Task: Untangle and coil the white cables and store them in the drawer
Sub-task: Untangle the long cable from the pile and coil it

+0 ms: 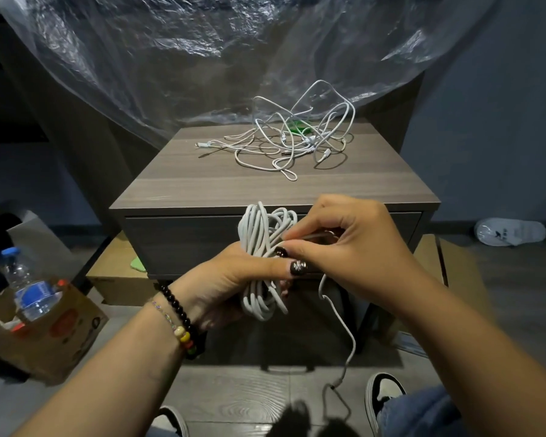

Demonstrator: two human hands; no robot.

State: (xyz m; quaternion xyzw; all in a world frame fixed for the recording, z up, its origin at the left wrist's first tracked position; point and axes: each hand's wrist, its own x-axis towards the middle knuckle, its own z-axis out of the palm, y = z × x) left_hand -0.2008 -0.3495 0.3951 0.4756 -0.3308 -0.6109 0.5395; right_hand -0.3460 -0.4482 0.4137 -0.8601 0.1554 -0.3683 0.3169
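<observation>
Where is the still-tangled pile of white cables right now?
The tangled cables lie on the nightstand top, toward its back right, above the closed drawer and beyond both hands.

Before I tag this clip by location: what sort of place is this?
Probably a bedroom or spare room in a home, perhaps mid-move. A wooden nightstand with one drawer stands under clear plastic sheeting, with cardboard boxes and a slipper on the floor.

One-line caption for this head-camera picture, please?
Left hand grips a coiled white cable; right hand pinches its strand before the closed drawer.
</observation>
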